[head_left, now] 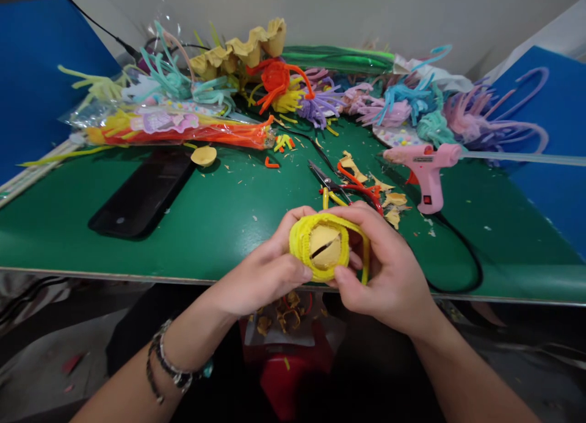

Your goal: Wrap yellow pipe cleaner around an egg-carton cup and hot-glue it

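Note:
Both hands hold a small tan egg-carton cup [326,245] above the table's front edge. Yellow pipe cleaner [300,246] is wound around the cup, and a dark slit crosses the cup's tan face. My left hand [268,267] grips the wound side from the left, thumb along the lower edge. My right hand [389,270] closes on the other side, with its thumb at the lower right rim. A loose loop of the yellow pipe cleaner runs beneath the right fingers. Some fingertips of both hands are hidden behind the cup.
Scissors [336,182] lie just beyond my hands, beside torn carton scraps [394,199]. A pink glue gun [428,173] stands to the right, its black cord curving forward. On the left are a phone [141,194] and a cut carton cup [204,156]. Pipe-cleaner bundles [183,132] line the back.

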